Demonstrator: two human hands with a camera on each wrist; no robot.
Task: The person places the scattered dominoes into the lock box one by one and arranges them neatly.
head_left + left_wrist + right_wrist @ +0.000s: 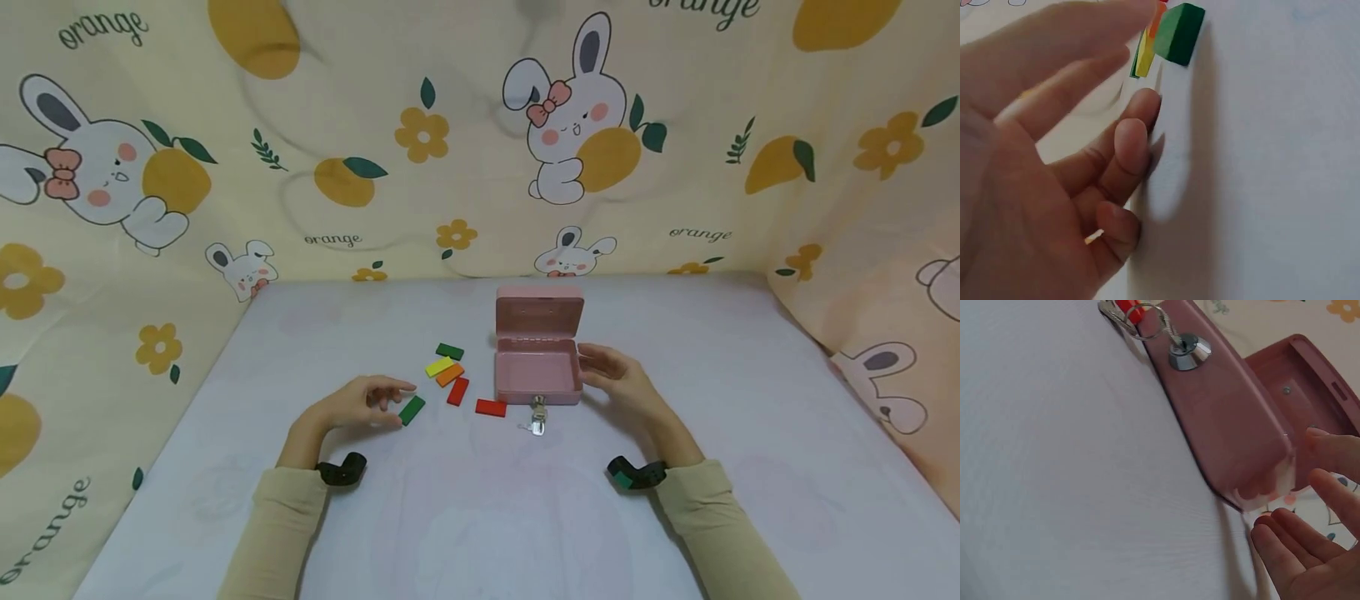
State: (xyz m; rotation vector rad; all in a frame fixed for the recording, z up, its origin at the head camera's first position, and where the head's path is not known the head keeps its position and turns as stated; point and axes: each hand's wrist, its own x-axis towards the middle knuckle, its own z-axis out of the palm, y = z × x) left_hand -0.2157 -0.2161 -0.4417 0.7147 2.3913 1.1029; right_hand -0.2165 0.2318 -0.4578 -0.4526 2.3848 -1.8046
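A pink metal cash box (538,373) stands with its lid (539,315) raised, its hinge at the back. On the box's front, a silver lock (1189,352) holds a key, and a key ring (1150,322) hangs from it. My right hand (617,373) is at the box's right side, fingers loosely bent beside the wall and nothing in its grasp. My left hand (366,402) hovers low over the table, fingers relaxed. Right at its fingertips lies a green block (412,410), with no fingers curled round it.
Between the left hand and the box lie another green block (450,352), a yellow block (438,367), an orange block (450,375) and a red block (458,392). Another red block (491,407) lies by the box's front left corner. A patterned cloth (480,167) hangs behind the white table (480,517).
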